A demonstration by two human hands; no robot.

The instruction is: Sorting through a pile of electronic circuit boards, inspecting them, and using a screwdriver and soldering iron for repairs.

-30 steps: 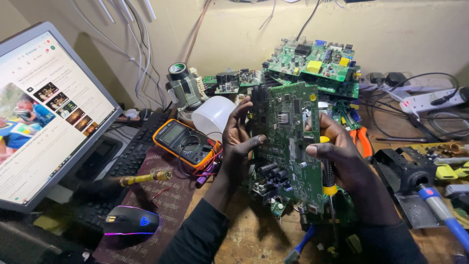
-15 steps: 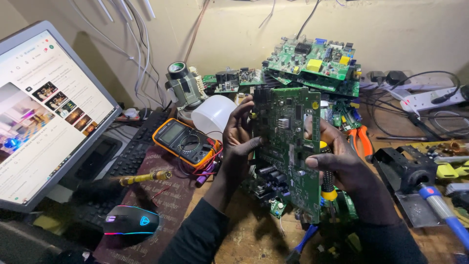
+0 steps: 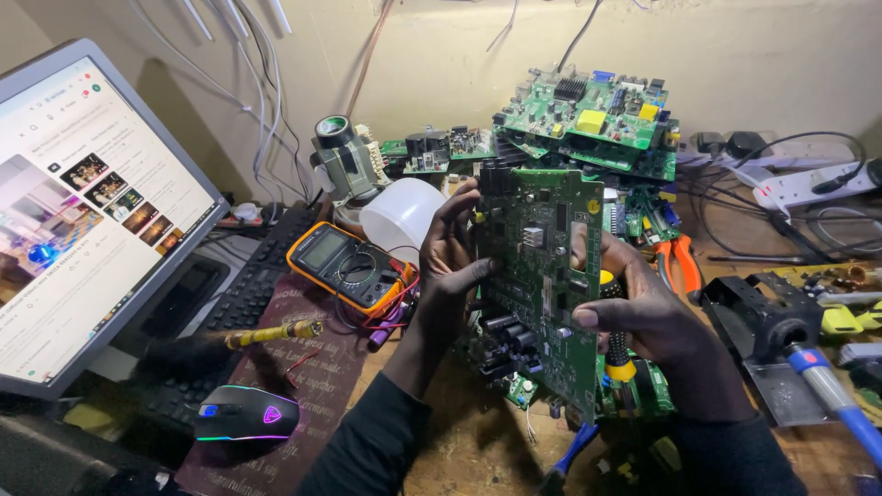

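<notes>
I hold a long green circuit board upright over the bench, its component side facing me. My left hand grips its left edge, fingers curled around the rim. My right hand pinches the right edge, thumb on the board's face. The same hand also holds a yellow-and-black screwdriver handle that runs down behind the board. Black capacitors sit on the board's lower left part.
An orange multimeter lies left of my hands, with a white plastic cup behind it. A laptop and a lit mouse stand at left. Stacked green boards, orange pliers and a blue-handled tool fill the right.
The board has tilted a little more upright and shifted slightly toward me. Both hands keep their grip. The picture on the laptop screen has changed.
</notes>
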